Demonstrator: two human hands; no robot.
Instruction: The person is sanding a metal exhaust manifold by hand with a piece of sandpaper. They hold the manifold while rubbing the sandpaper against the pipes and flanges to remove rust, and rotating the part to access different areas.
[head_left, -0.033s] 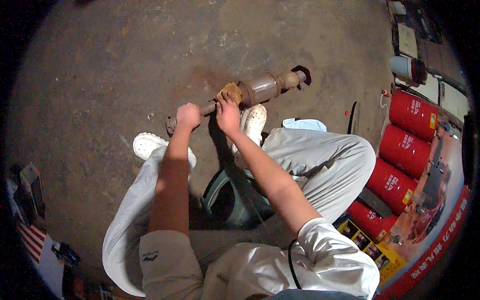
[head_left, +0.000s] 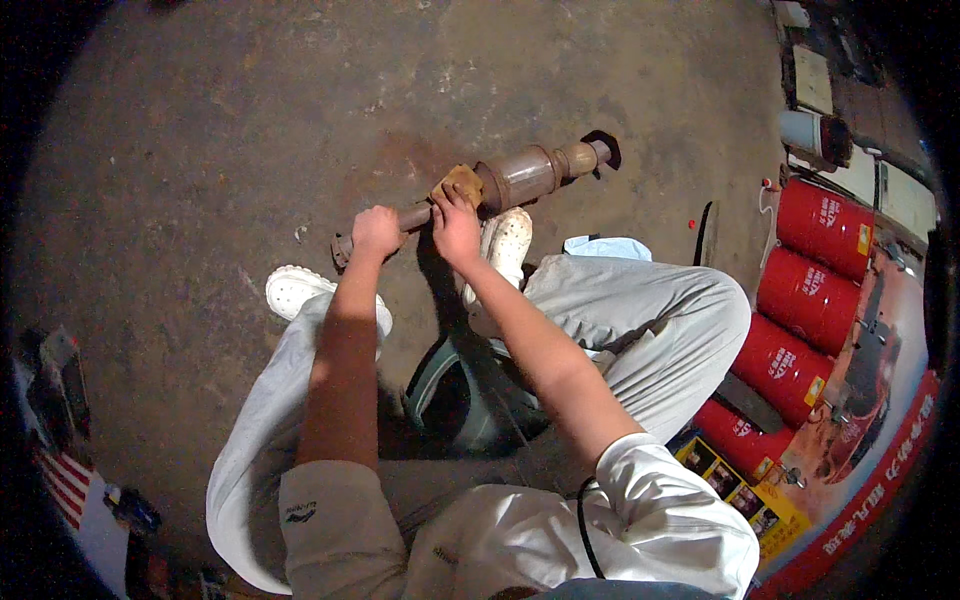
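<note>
We take this for a workshop, probably a vehicle garage. The floor (head_left: pixel 250 150) around us is bare, brownish and stained. The row of red drums (head_left: pixel 808 298) tells us most. Left of the drums we see a rusty pipe (head_left: pixel 520 180) with a fat canister, like an exhaust part; beyond them, a bucket (head_left: pixel 801 134); right of them, a printed panel (head_left: pixel 905 335).
</note>
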